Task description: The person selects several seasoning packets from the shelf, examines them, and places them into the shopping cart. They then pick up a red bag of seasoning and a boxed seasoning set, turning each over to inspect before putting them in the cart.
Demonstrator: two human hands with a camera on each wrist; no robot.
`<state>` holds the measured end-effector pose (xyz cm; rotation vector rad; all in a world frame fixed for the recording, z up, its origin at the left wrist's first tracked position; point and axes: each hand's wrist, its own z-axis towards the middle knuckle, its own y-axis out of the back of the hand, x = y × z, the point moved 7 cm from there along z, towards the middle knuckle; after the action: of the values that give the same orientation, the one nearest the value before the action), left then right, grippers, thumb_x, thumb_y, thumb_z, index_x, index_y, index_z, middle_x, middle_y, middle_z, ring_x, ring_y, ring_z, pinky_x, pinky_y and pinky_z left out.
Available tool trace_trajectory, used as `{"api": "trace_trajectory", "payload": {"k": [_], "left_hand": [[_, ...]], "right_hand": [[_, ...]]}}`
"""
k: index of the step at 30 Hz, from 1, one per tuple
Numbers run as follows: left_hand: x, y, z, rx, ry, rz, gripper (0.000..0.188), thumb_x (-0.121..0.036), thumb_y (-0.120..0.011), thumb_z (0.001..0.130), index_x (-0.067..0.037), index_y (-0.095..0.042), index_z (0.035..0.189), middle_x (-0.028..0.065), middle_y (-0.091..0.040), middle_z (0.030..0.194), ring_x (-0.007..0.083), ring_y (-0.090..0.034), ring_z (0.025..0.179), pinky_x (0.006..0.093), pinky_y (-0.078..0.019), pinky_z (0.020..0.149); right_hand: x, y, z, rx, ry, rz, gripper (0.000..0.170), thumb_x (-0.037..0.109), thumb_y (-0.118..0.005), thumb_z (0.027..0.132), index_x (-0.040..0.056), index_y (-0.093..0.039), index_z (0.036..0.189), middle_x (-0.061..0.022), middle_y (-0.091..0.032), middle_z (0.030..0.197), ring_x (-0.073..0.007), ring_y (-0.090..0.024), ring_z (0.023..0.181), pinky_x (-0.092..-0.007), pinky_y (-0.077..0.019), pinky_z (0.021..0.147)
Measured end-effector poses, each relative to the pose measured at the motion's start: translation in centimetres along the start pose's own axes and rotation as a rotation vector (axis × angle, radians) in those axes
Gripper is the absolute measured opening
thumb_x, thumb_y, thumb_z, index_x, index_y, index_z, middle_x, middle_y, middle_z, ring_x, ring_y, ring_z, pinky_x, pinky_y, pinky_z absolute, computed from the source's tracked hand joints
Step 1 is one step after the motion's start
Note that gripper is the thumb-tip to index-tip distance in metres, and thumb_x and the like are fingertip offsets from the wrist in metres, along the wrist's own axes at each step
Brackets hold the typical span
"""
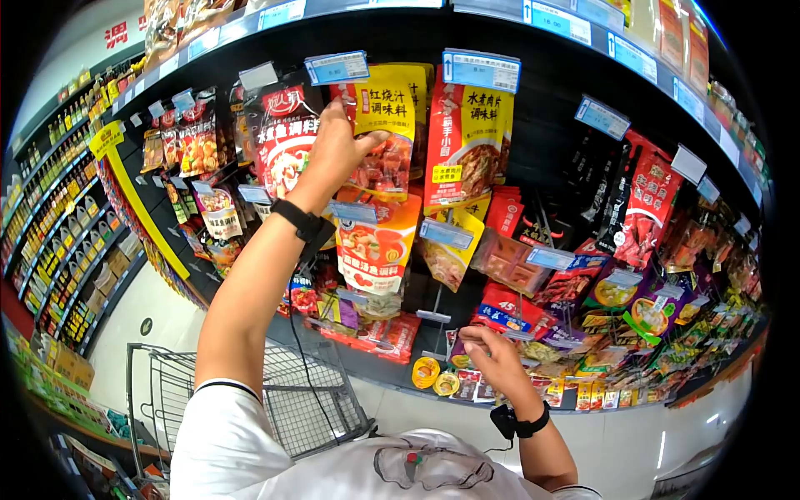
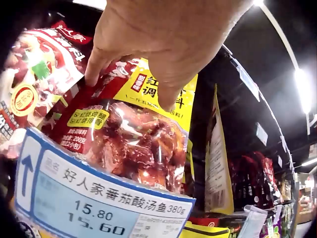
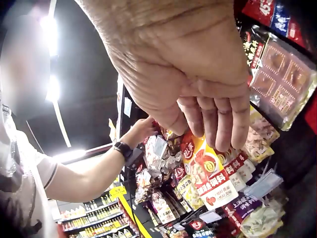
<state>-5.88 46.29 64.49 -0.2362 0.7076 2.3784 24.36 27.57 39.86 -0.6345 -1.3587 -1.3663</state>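
My left hand (image 1: 335,152) reaches up to a red and yellow seasoning pouch (image 1: 388,117) hanging on the rack. In the left wrist view, a fingertip lies at the pouch's red left side and the thumb touches its yellow upper part, spread apart across the front. A red fish seasoning pouch (image 1: 282,133) hangs just left of it, partly behind the hand. Below hangs a white and orange soup pouch (image 1: 377,250). Low in front of the shelves, my right hand (image 1: 498,360) hovers with loosely bent fingers, holding nothing.
Another yellow and red pouch (image 1: 468,142) hangs to the right, beneath a price tag (image 1: 481,70). Price tags on hooks jut out between the rows. A wire shopping cart (image 1: 308,387) stands below left. Bottle shelves (image 1: 58,212) line the far left aisle.
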Motion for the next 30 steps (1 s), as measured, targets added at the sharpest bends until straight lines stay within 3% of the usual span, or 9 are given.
{"api": "trace_trajectory", "payload": {"k": [2, 8, 13, 18, 20, 22, 23, 28, 30], "left_hand": [[-0.4, -0.1, -0.2, -0.022, 0.007, 0.08, 0.076, -0.033, -0.084, 0.075, 0.013, -0.046, 0.121, 0.035, -0.054, 0.118, 0.0455, -0.056, 0.112, 0.045, -0.0499, 0.093], [1.4, -2.1, 1.5, 0.098, 0.124, 0.097, 0.102, -0.047, -0.084, 0.07, 0.013, -0.034, 0.136, 0.0346, -0.047, 0.131, 0.0462, -0.056, 0.116, 0.0449, -0.0494, 0.096], [1.5, -2.9, 2.6, 0.107, 0.129, 0.214, 0.109, -0.051, -0.083, 0.068, 0.012, -0.029, 0.138, 0.033, -0.047, 0.132, 0.047, -0.052, 0.12, 0.0454, -0.0479, 0.099], [1.8, -2.2, 3.6, 0.074, 0.179, 0.126, 0.105, -0.047, -0.085, 0.068, 0.007, -0.03, 0.139, 0.0309, -0.049, 0.129, 0.0466, -0.053, 0.119, 0.0459, -0.0476, 0.099], [2.0, -1.7, 3.7, 0.077, 0.186, 0.063, 0.102, -0.046, -0.084, 0.069, 0.005, -0.031, 0.139, 0.0309, -0.05, 0.128, 0.0463, -0.054, 0.119, 0.0458, -0.0476, 0.099], [1.5, -0.7, 3.4, 0.08, 0.182, -0.008, 0.098, -0.045, -0.084, 0.071, 0.004, -0.033, 0.138, 0.0312, -0.051, 0.127, 0.046, -0.054, 0.118, 0.0455, -0.0476, 0.098], [1.3, -0.3, 3.1, 0.079, 0.188, -0.007, 0.087, -0.044, -0.081, 0.075, 0.005, -0.04, 0.134, 0.0318, -0.051, 0.125, 0.0458, -0.055, 0.117, 0.0449, -0.0474, 0.098], [2.2, -0.5, 2.7, 0.19, 0.159, 0.066, 0.082, -0.048, -0.073, 0.082, 0.006, -0.044, 0.137, 0.033, -0.048, 0.132, 0.0447, -0.053, 0.12, 0.0442, -0.0455, 0.1], [2.3, -0.2, 2.5, 0.154, 0.105, 0.039, 0.078, -0.047, -0.072, 0.084, 0.005, -0.046, 0.136, 0.0326, -0.05, 0.13, 0.0447, -0.054, 0.12, 0.0442, -0.0455, 0.1]], "right_hand": [[0.7, -0.5, 0.6, 0.019, 0.023, 0.029, 0.031, 0.012, -0.06, 0.095, -0.0028, -0.058, 0.122, -0.0153, -0.067, 0.115, -0.0209, -0.065, 0.108, -0.0324, -0.0507, 0.092], [6.0, -0.7, 2.7, 0.065, 0.03, 0.045, 0.031, 0.011, -0.059, 0.096, -0.0016, -0.057, 0.124, -0.0132, -0.066, 0.117, -0.0185, -0.064, 0.109, -0.0309, -0.0496, 0.094], [12.0, 0.2, 5.5, 0.062, 0.228, -0.063, 0.031, 0.013, -0.059, 0.096, -0.0008, -0.057, 0.124, -0.0116, -0.067, 0.116, -0.0161, -0.064, 0.105, -0.0308, -0.0514, 0.089], [17.4, 0.6, 10.7, 0.046, 0.383, -0.124, 0.035, 0.017, -0.057, 0.097, -0.0002, -0.055, 0.128, -0.0108, -0.066, 0.117, -0.016, -0.062, 0.107, -0.0315, -0.0489, 0.093], [18.5, 0.8, 13.7, 0.07, 0.408, -0.039, 0.04, 0.02, -0.059, 0.097, -0.0021, -0.053, 0.13, -0.016, -0.062, 0.126, -0.0214, -0.06, 0.116, -0.0338, -0.0469, 0.099], [20.6, 1.0, 15.6, 0.06, 0.416, -0.04, 0.042, 0.018, -0.057, 0.098, -0.0034, -0.05, 0.134, -0.0146, -0.059, 0.129, -0.0218, -0.055, 0.123, -0.0338, -0.0433, 0.104], [21.1, 1.3, 17.1, 0.03, 0.447, -0.05, 0.044, 0.02, -0.058, 0.097, -0.0034, -0.05, 0.133, -0.017, -0.059, 0.129, -0.0241, -0.056, 0.123, -0.0348, -0.044, 0.104], [21.8, 1.2, 23.2, -0.037, 0.579, -0.133, 0.049, 0.024, -0.062, 0.092, -0.005, -0.052, 0.131, -0.0246, -0.059, 0.128, -0.0311, -0.058, 0.12, -0.0375, -0.0463, 0.1], [22.6, 1.0, 24.5, -0.143, 0.698, -0.356, 0.049, 0.023, -0.062, 0.088, -0.0065, -0.055, 0.127, -0.0275, -0.058, 0.124, -0.0368, -0.059, 0.114, -0.0407, -0.047, 0.096]]}}
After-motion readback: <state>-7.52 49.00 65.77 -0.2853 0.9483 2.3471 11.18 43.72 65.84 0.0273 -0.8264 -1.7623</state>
